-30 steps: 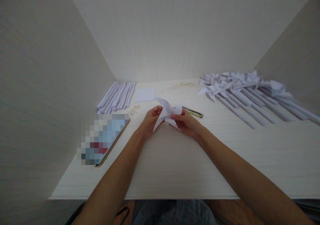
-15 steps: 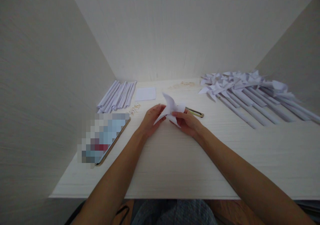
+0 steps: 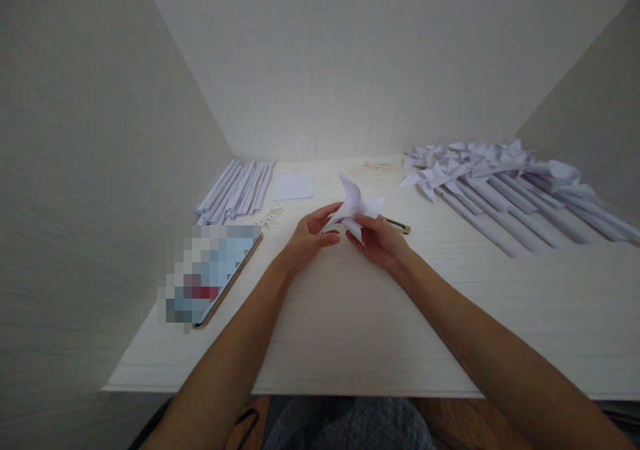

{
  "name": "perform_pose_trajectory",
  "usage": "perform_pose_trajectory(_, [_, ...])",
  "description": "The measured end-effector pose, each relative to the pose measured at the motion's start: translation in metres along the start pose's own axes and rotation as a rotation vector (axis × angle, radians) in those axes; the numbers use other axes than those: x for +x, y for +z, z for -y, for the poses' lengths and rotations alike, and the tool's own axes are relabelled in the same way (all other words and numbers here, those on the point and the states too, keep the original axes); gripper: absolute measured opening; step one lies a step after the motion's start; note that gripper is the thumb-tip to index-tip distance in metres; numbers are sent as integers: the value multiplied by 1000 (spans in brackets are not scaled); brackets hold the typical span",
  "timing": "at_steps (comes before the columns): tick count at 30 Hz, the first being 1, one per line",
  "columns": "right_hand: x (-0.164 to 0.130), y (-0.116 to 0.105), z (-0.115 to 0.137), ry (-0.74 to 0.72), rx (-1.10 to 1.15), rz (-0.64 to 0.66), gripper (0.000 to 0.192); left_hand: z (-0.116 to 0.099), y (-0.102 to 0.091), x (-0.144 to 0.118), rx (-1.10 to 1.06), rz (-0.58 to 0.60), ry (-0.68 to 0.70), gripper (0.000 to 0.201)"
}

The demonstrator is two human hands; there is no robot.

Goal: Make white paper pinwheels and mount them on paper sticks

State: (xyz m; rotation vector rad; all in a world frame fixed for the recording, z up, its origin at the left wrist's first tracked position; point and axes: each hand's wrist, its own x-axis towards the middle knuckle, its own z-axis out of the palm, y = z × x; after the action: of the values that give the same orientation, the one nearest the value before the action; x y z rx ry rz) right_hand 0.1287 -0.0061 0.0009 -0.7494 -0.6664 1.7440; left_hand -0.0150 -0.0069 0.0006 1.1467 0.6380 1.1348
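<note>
Above the desk [image 3: 350,317] | paper pinwheel [image 3: 354,209] pinched between both hands' fingers [image 3: 334,208]

Pale wood-grain desk [image 3: 350,330], set in alcove, walls on three sides. Far left: bundle of rolled white paper sticks [image 3: 237,191], laid side by side. Just beside it, toward centre: flat white paper square [image 3: 293,187]. In front of sticks: small heap of pale pins [image 3: 270,216], too small to tell apart. Near left: tablet [image 3: 213,273], angled, screen up. Centre: utility knife [image 3: 396,224], partly hidden. Far centre: faint scatter of pale bits [image 3: 373,167]. Right: row of finished paper pinwheels [image 3: 495,183], heads toward back wall, sticks fanned toward front right.
</note>
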Motion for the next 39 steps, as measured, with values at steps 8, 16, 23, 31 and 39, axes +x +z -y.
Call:
perform_pose_trajectory(8, [1,-1,-2,-17,17,51,13,8,-1,5,85,-84,44,33])
perform_pose_trajectory(16, [1,0,-3,-7,-9,53,15,7,-1,5,86,-146,36,31])
perform_pose_trajectory(23, [1,1,-2,-14,-18,58,16,6,-1,5,93,-176,22,30])
perform_pose_trajectory(31, [0,4,-3,-21,-5,48,17,7,-1,5,94,-205,14,33])
perform_pose_trajectory(39, [3,3,-4,-78,7,-39,16,9,-3,6,238,-202,157,44])
